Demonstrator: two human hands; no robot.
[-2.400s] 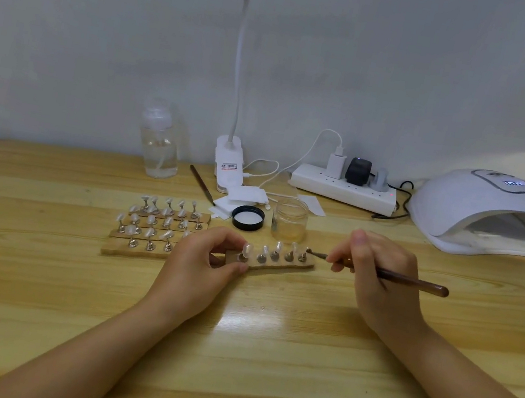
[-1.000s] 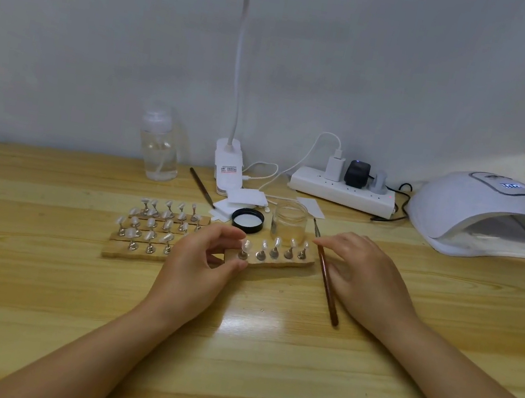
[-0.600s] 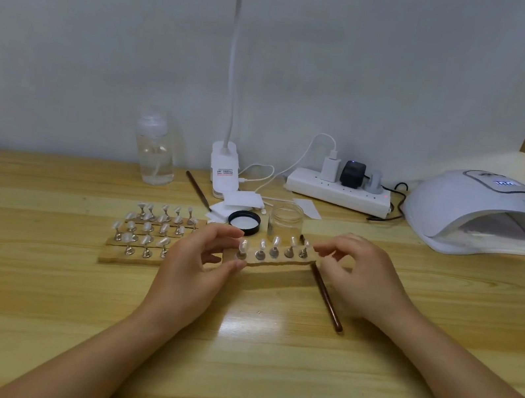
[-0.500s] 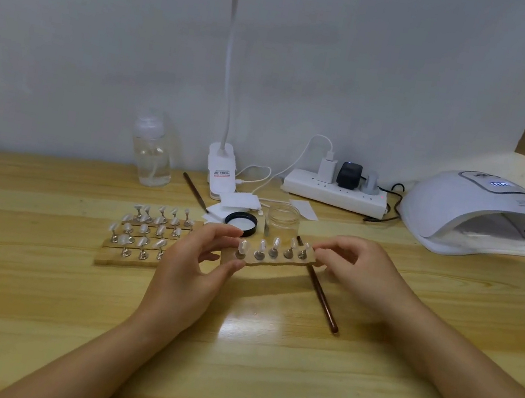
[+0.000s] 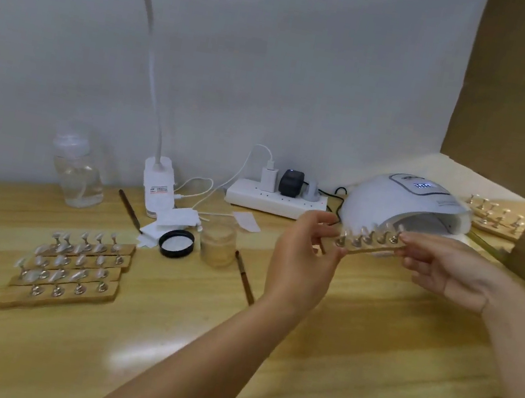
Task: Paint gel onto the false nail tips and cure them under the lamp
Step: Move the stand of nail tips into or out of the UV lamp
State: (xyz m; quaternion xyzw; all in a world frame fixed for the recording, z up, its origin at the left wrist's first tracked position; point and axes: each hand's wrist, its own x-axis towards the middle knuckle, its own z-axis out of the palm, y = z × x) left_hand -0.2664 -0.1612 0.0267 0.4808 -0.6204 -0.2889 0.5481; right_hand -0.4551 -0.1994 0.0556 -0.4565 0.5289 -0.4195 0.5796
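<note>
1. Left hand [image 5: 301, 268] pinches one end of a narrow wooden strip [image 5: 369, 246]; right hand [image 5: 444, 267] pinches the other.
2. Strip held in the air, carrying a row of glossy nail tips [image 5: 367, 237] on metal stands, just before the mouth of the domed white curing lamp [image 5: 403, 201].
3. Thin brown brush [image 5: 244, 277] lies on the wooden table [image 5: 364, 372] beside a clear glass jar [image 5: 218, 245].
4. Four more strips [image 5: 68, 269] lie side by side, far left.

One head-worn camera looks forward and down across the table [image 5: 364, 372] from close above. It faces the wall [image 5: 308, 85].
</note>
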